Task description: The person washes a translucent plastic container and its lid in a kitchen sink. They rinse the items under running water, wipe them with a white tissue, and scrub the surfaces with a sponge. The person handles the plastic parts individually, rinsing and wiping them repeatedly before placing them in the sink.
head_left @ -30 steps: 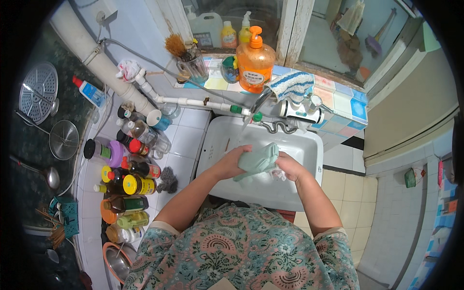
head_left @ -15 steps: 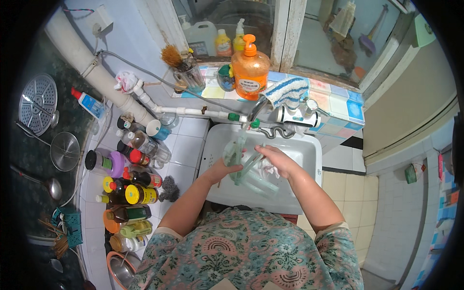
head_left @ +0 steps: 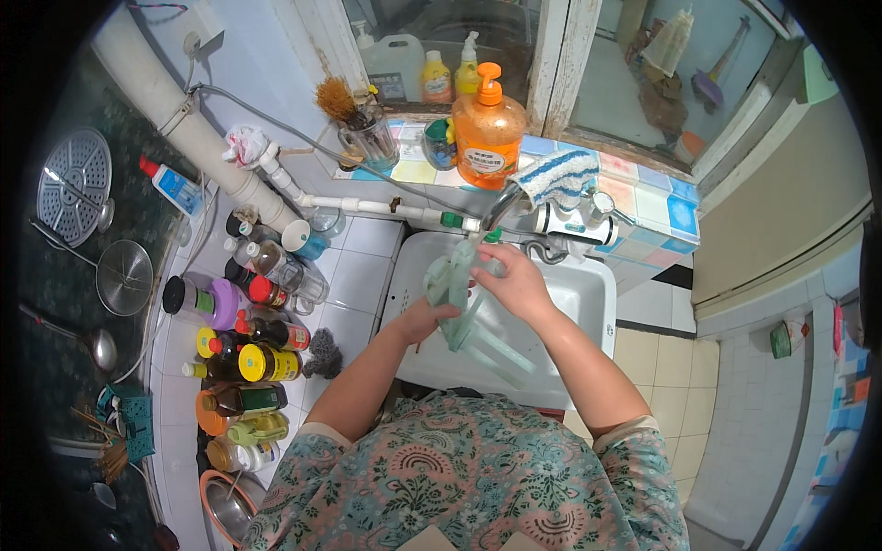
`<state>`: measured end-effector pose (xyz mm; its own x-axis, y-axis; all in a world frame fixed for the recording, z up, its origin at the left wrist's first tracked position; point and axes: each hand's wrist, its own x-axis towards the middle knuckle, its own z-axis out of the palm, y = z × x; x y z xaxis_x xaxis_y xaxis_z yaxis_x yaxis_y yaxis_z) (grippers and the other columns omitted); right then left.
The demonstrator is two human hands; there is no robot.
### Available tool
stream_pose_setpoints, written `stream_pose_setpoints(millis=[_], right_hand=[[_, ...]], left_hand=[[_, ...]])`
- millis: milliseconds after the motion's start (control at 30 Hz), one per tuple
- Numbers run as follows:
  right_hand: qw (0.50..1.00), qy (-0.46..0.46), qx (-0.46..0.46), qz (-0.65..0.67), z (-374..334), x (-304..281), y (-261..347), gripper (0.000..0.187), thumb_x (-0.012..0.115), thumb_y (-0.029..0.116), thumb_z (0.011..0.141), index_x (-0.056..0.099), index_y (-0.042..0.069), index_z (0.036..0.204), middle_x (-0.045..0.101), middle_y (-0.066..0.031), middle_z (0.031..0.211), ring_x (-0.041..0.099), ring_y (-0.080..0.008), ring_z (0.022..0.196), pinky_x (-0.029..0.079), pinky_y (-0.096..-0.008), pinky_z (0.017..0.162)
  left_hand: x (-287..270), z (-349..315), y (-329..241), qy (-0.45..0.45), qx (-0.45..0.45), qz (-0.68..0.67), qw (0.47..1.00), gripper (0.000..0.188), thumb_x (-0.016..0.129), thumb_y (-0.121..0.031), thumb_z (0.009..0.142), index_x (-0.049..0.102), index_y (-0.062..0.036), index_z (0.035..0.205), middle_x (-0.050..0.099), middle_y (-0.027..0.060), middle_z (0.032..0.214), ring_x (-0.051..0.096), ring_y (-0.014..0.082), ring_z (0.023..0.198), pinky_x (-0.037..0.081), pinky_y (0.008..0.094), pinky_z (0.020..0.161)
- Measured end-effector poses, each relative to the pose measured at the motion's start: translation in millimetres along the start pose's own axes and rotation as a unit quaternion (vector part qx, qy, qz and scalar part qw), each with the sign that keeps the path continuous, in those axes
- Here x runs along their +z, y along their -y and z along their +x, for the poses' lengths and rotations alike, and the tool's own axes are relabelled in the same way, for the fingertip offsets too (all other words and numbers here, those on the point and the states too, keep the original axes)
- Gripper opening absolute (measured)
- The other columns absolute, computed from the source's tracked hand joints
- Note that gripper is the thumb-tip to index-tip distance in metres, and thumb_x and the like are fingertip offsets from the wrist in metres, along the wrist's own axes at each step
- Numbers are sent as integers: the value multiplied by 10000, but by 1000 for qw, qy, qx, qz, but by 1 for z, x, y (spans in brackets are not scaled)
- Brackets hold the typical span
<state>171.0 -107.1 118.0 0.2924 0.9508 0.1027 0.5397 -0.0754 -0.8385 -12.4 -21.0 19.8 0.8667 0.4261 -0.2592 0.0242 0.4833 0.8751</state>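
My left hand (head_left: 430, 320) is closed around the lower left part of a pale green, see-through plastic piece (head_left: 450, 275) with long narrow bars. It is held tilted over the white sink (head_left: 588, 317), below the bent metal faucet (head_left: 497, 209). The bars stretch toward the sink's near right side. Against the upper right of the piece, my right hand (head_left: 514, 283) has its fingers curled in. What lies under those fingers is hidden. A blue-striped white cloth (head_left: 556, 176) drapes over the faucet.
On the ledge behind the sink stand an orange pump bottle (head_left: 487, 138) and a glass mug with a brush (head_left: 372, 138). Several bottles and jars, one a yellow-lidded jar (head_left: 266, 363), crowd the left counter. A grey scouring pad (head_left: 322, 354) lies beside them.
My right hand has moved up and left, from beside the bars to the top of the green piece. A whitish, pinkish thing beneath it no longer shows. My left hand keeps its hold.
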Motion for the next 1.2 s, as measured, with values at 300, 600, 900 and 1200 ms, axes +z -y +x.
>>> stream_pose_setpoints(millis=[300, 600, 900, 1200], right_hand=[[997, -23, -64, -47, -12, 8, 12, 201, 689, 151, 770, 665, 121, 968, 542, -24, 919, 560, -127, 702, 446, -259, 605], [994, -35, -102, 7, -11, 4, 5, 175, 678, 143, 768, 653, 124, 940, 519, -12, 887, 518, -138, 595, 442, -266, 558], [976, -21, -8, 217, -22, -3, -1, 358, 565, -38, 759, 444, 59, 1081, 525, -62, 1004, 540, -150, 768, 445, -252, 687], [949, -126, -213, -197, -30, -32, 48, 303, 564, -87, 700, 668, 132, 882, 518, -101, 1180, 566, -254, 929, 445, -316, 776]], left_hand=[[-1, 5, 0, -46, -67, 52, 995, 579, 601, -50, 781, 394, -67, 1321, 478, 32, 1236, 459, 165, 1127, 363, 321, 962], [23, -6, -24, -7, -42, 109, 993, 588, 617, -118, 774, 405, -63, 1319, 485, 40, 1223, 446, 150, 1123, 360, 325, 965], [7, -6, -23, -2, 8, 107, 994, 599, 639, -120, 747, 448, -75, 1312, 494, 49, 1257, 453, 167, 1145, 338, 320, 996], [5, -13, -28, 4, 14, 119, 993, 589, 621, -88, 756, 436, -68, 1315, 477, 53, 1282, 425, 174, 1185, 320, 330, 1014]])
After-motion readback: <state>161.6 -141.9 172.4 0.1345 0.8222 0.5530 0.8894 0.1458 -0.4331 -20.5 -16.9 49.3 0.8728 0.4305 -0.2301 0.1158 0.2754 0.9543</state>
